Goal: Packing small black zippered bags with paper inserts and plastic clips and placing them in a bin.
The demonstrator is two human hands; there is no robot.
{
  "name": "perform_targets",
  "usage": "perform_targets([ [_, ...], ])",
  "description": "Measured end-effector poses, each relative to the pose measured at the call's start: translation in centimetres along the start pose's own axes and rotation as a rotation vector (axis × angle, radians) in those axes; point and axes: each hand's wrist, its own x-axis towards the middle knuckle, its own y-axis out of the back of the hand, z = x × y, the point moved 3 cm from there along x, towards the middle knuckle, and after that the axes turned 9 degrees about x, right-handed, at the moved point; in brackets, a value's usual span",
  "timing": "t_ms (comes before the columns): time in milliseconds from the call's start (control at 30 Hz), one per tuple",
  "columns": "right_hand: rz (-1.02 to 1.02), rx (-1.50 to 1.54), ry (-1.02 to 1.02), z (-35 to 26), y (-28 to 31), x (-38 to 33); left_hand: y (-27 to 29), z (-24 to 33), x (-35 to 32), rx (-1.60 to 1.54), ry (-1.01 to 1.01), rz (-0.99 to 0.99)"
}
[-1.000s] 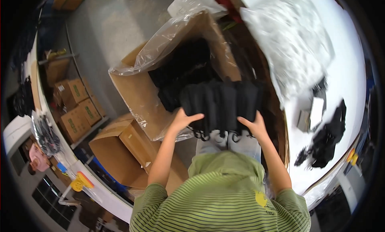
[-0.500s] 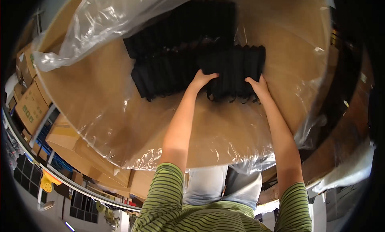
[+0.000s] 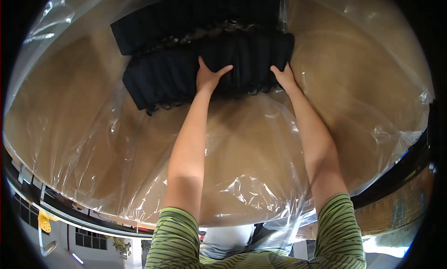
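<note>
Left hand [image 3: 208,77] and right hand [image 3: 284,77] both flat, fingers spread, pressing black fabric bundle [image 3: 209,69] inside plastic-lined cardboard box [image 3: 372,110]

This looks like a packing room in a warehouse or small factory. A large brown cardboard box [image 3: 372,106] fills almost the whole view, lined with a loose clear plastic bag [image 3: 242,176] whose crinkled edge hangs over the rim. Inside lie rows of identical black folded goods [image 3: 186,69], stacked side by side in bulk, as stock is packed for shipping. Beyond the box's lower left edge there is a bare grey floor [image 3: 56,255], a dark window frame [image 3: 86,238] and a small yellow object [image 3: 44,221].
</note>
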Motion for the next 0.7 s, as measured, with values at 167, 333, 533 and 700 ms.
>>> perform_targets([
  [167,0.124,-0.205,-0.010,0.5,1.4,-1.5,-0.4,2.0,-2.0,-0.015,0.064,0.079],
  [333,0.328,-0.229,-0.058,-3.7,-0.1,-6.0,-1.6,5.2,-6.6,0.559,-0.767,0.445],
  [533,0.380,-0.148,-0.178,-5.7,-1.9,-8.2,-8.4,3.6,-4.7,1.111,-1.117,0.094],
  [700,0.362,-0.038,-0.173,-9.1,-0.2,-9.7,-7.0,7.4,-9.0,0.915,-1.082,0.050],
])
